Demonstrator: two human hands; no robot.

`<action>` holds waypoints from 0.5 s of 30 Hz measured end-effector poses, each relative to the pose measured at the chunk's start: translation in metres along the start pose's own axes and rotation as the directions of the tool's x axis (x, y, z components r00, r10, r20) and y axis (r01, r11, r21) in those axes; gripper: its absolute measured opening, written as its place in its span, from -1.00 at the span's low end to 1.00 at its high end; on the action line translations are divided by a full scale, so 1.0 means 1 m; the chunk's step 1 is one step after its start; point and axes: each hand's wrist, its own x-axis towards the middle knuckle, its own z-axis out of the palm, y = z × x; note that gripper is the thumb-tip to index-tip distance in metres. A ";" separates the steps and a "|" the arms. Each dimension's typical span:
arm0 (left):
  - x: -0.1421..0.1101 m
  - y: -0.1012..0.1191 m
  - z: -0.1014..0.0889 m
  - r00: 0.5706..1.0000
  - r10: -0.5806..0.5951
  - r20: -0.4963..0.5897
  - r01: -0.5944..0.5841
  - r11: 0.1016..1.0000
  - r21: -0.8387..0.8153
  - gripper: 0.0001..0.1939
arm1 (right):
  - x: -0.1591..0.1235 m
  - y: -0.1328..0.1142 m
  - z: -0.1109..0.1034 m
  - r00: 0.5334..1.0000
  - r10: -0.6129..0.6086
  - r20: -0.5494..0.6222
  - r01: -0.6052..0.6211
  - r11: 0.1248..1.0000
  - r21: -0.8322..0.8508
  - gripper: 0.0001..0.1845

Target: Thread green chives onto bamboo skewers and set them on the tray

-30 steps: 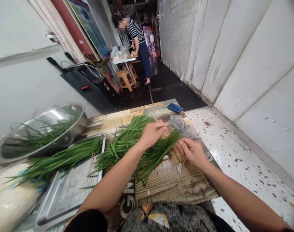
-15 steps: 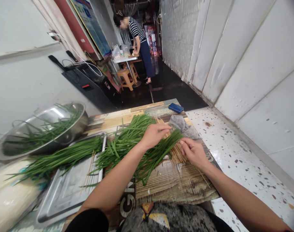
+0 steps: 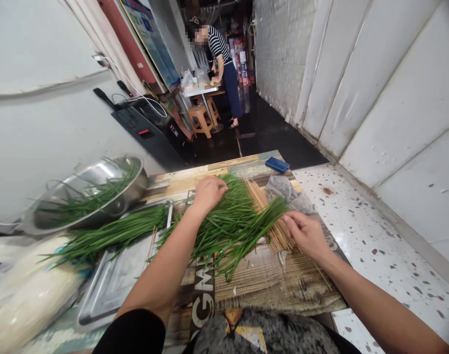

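A loose pile of green garlic chives (image 3: 227, 216) lies on the wood-patterned table. Over its far left part is my left hand (image 3: 209, 191), fingers bent and tips pressed together among the leaves; what they pinch, if anything, is hidden. A narrower bundle of chives (image 3: 263, 223) slants across thin bamboo skewers (image 3: 279, 236). At the bundle's right end my right hand (image 3: 306, 235) is closed in a pinch. Its fingertips touch or nearly touch the chive ends, and what they grip is too small to make out.
Left of the pile, a metal tray (image 3: 106, 295) holds more chives (image 3: 124, 226) and skewers. Behind it stands a steel basin (image 3: 135, 177) with chives. A grey cloth (image 3: 279, 187) and a blue box (image 3: 277, 164) lie at the far right. A person (image 3: 224, 64) works at a distant table.
My left hand has moved left, away from the bundle's end to the far part of the chive pile. My right hand stays at the bundle's end. The view has turned slightly left.
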 end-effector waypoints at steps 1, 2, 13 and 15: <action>0.002 -0.001 0.003 1.000 0.001 0.025 -0.002 1.000 0.022 -0.84 | 0.000 0.001 0.000 1.000 0.001 -0.002 -0.001 1.000 -0.004 -0.71; 0.004 0.000 0.006 0.999 0.000 0.045 -0.002 0.999 0.036 -0.84 | 0.000 0.001 0.000 1.000 0.004 -0.001 -0.004 1.000 -0.002 -0.71; 0.012 0.005 0.015 0.996 0.050 0.072 -0.053 0.997 0.050 -0.82 | 0.000 0.002 0.000 1.000 0.018 0.014 -0.018 1.000 0.014 -0.71; 0.011 0.006 0.013 0.997 0.064 0.045 -0.064 0.998 0.016 -0.82 | 0.000 0.002 0.001 1.000 0.019 0.017 -0.019 1.000 0.022 -0.71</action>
